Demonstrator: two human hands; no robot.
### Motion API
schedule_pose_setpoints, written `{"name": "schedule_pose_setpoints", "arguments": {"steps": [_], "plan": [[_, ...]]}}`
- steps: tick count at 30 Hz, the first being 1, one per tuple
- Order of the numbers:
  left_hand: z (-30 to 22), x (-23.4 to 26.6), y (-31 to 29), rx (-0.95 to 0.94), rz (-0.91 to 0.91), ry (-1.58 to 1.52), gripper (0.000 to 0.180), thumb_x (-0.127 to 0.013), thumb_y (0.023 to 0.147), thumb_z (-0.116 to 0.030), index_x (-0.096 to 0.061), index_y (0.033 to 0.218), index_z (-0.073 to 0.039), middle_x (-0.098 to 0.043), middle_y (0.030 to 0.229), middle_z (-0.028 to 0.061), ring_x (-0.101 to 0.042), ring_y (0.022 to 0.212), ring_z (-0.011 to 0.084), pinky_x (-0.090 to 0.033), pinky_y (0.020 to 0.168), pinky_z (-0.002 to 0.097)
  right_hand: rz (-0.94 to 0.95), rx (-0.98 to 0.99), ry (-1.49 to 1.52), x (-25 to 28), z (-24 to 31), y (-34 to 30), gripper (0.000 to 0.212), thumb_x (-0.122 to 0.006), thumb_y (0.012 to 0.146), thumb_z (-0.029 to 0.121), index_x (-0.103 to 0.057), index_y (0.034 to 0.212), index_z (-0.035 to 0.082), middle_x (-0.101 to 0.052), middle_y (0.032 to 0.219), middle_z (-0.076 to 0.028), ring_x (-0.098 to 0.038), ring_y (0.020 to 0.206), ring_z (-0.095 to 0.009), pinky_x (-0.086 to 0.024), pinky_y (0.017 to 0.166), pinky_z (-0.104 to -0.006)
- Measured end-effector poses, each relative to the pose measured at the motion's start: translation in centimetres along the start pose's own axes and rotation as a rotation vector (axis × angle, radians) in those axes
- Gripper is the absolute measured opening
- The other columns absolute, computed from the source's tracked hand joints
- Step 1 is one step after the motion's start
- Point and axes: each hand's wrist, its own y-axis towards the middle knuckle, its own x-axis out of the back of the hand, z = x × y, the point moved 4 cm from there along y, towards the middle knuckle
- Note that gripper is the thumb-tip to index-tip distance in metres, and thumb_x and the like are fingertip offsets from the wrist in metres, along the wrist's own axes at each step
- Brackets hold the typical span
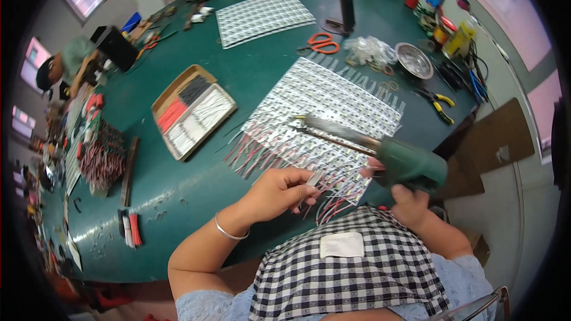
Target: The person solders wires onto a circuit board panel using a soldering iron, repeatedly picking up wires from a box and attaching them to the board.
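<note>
My right hand [410,207] is wrapped round the handle of a green heat gun [410,163]. Its long metal nozzle points left across a white sheet of small printed circuit boards [324,98]. Close to the near edge of that sheet, my left hand [278,195] pinches a small pale piece [315,179] between thumb and fingers; its exact kind is too small to tell. Red, white and dark wires [270,153] fringe the sheet's near-left edge, and more red wires [334,209] hang by my apron. Clear sleeves stick out along the far-right edge.
Left of the sheet sits a cardboard box [229,109] of red, black and white tubing. Orange-handled scissors [321,43], a metal bowl [414,60] and yellow-black pliers [440,106] lie beyond it. Wire bundles [102,163] are piled at left. Other people work at the table's far side.
</note>
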Motion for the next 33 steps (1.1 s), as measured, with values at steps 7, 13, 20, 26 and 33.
{"name": "schedule_pose_setpoints", "arguments": {"steps": [7, 13, 20, 26, 33], "plan": [[-1.0, -2.4, 3.2, 0.088, 0.139, -0.246, 0.018, -0.053, 0.092, -0.01, -0.062, 0.104, 0.001, -0.064, 0.088, 0.0031, -0.06, 0.078, 0.0071, -0.049, 0.057, 0.0186, 0.109, -0.149, -0.137, 0.7, -3.1, 2.4, 0.064, -0.056, 0.089, 0.034, -0.033, 0.134, -0.004, -0.05, 0.125, -0.02, -0.051, 0.116, -0.029, -0.037, 0.101, -0.0432], [-1.0, -1.7, 5.9, 0.112, 0.102, -0.269, 0.016, -0.054, 0.092, -0.011, -0.063, 0.097, 0.001, -0.065, 0.084, 0.0044, -0.061, 0.073, 0.0071, -0.047, 0.054, 0.0174, 0.06, -0.282, 0.094, 1.2, -4.1, 4.3, 0.061, -0.054, 0.09, 0.036, -0.037, 0.132, -0.004, -0.049, 0.127, -0.019, -0.051, 0.114, -0.027, -0.039, 0.099, -0.0419], [-1.4, -0.2, 7.6, 0.13, 0.146, -0.304, 0.016, -0.057, 0.089, -0.008, -0.062, 0.102, 0.001, -0.067, 0.086, 0.0057, -0.063, 0.074, 0.0075, -0.043, 0.05, 0.0165, 0.089, -0.17, -0.181, 2.0, -3.6, 5.8, 0.03, -0.056, 0.087, 0.005, -0.05, 0.116, -0.001, -0.059, 0.101, -0.007, -0.058, 0.089, -0.013, -0.047, 0.077, -0.0271], [-2.8, 2.7, 6.5, -0.249, -0.033, 0.386, 0.019, -0.063, 0.079, -0.001, -0.067, 0.098, -0.005, -0.068, 0.082, 0.0055, -0.065, 0.073, 0.0148, -0.051, 0.064, 0.0262, -0.033, -0.195, 0.028, 2.6, -2.8, 7.7, 0.058, -0.06, 0.086, 0.032, -0.042, 0.13, -0.002, -0.056, 0.119, -0.015, -0.057, 0.105, -0.026, -0.041, 0.096, -0.0418], [-5.4, 11.7, 3.6, -0.574, -0.726, 1.001, 0.024, -0.065, 0.068, 0.004, -0.068, 0.085, -0.012, -0.064, 0.084, 0.0026, -0.059, 0.087, 0.0241, -0.044, 0.08, 0.0373, -0.156, -0.293, -0.711, 10.2, 4.4, 8.5, 0.07, -0.057, 0.082, 0.054, -0.048, 0.127, 0.001, -0.06, 0.11, -0.011, -0.06, 0.076, -0.012, -0.045, 0.063, -0.0221]]}}
